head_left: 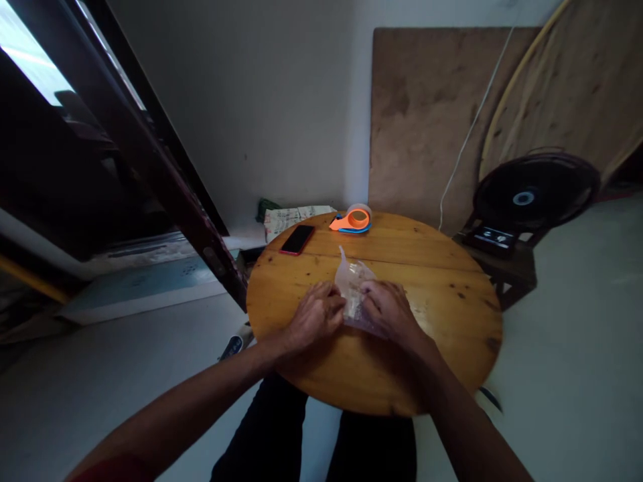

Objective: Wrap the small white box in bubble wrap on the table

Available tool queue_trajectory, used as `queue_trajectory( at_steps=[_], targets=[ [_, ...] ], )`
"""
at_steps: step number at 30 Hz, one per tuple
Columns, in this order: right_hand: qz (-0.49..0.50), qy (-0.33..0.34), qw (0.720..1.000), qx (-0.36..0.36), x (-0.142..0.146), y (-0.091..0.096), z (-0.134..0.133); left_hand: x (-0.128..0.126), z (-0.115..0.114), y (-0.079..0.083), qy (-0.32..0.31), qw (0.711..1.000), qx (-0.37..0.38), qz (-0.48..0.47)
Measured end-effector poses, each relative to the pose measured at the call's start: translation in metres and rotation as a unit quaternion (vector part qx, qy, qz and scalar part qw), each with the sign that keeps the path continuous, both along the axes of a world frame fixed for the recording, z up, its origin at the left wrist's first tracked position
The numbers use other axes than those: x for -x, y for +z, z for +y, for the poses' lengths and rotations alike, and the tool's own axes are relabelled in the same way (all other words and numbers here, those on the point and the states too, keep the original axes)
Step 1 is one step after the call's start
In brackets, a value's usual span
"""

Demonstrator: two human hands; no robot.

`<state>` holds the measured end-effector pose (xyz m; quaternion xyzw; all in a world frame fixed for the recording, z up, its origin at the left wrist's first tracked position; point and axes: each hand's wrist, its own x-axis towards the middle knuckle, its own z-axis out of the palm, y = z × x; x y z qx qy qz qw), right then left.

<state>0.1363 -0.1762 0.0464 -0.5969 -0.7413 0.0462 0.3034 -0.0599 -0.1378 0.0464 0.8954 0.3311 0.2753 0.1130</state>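
Observation:
A crumpled clear plastic bag [353, 280] lies near the middle of a round wooden table [442, 294]. My left hand [316, 313] grips its left side with fingers curled. My right hand [389, 309] holds its right side, fingers closed over the plastic. Both hands rest on the tabletop, close together. What is inside the bag cannot be made out.
An orange and blue tape dispenser [353, 220] sits at the table's far edge, with a red-cased phone [297, 239] to its left. A black fan [533, 189] stands on a low stool at right. Wooden boards [422, 114] lean on the wall behind. A dark door frame [151, 147] is at left.

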Motion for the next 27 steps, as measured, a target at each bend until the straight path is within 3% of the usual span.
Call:
queue_trajectory(
  at_steps=[3,8,13,21,27],
  targets=[
    [0.013,-0.041,0.999,0.01,-0.011,-0.004,0.005,0.002,0.0,-0.004,-0.043,0.998,-0.04,-0.005],
    [0.051,-0.058,0.997,0.02,-0.023,-0.012,0.008,0.003,0.007,-0.014,-0.089,0.993,-0.023,-0.077],
    [0.086,-0.081,0.991,0.061,-0.026,-0.009,-0.01,0.003,0.01,-0.021,-0.131,0.981,-0.012,-0.144],
    [0.198,-0.098,0.958,0.181,-0.006,0.002,-0.029,0.002,0.013,-0.031,-0.138,0.973,0.005,-0.184],
    [0.204,-0.138,0.955,0.163,0.005,-0.005,-0.02,0.002,0.014,-0.029,-0.142,0.976,0.009,-0.167]
  ],
)
